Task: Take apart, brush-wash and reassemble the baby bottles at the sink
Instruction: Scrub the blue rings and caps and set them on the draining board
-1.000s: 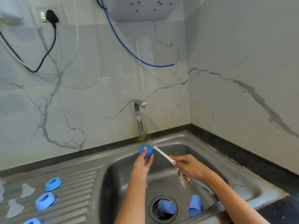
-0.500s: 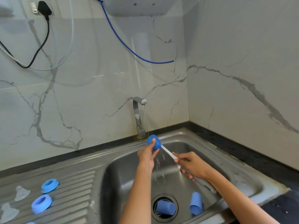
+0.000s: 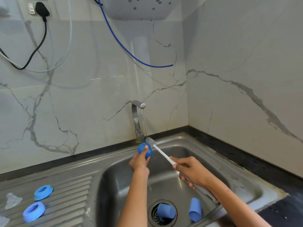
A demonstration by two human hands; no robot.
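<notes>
Left hand (image 3: 139, 161) raised, grip clamped on blue cap (image 3: 144, 150); right hand's (image 3: 191, 171) around brush (image 3: 161, 153) handle (bristles under tap (image 3: 136, 122)).

Steel sink (image 3: 183, 141) and its ribbed drainboard (image 3: 68, 194)

Left of the basin, two blue rings (image 3: 43, 192) (image 3: 34, 211) and a clear teat (image 3: 12, 200) lie on the drainboard; inside the basin, two blue caps (image 3: 166, 211) (image 3: 195, 209) lie by the drain.

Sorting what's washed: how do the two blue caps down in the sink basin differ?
The cap on the drain lies tipped over the strainer with its closed end up and to the right; the cap right of the drain rests on the basin floor, open end toward the camera. The second looks taller and narrower. Both are plain light blue.
</notes>
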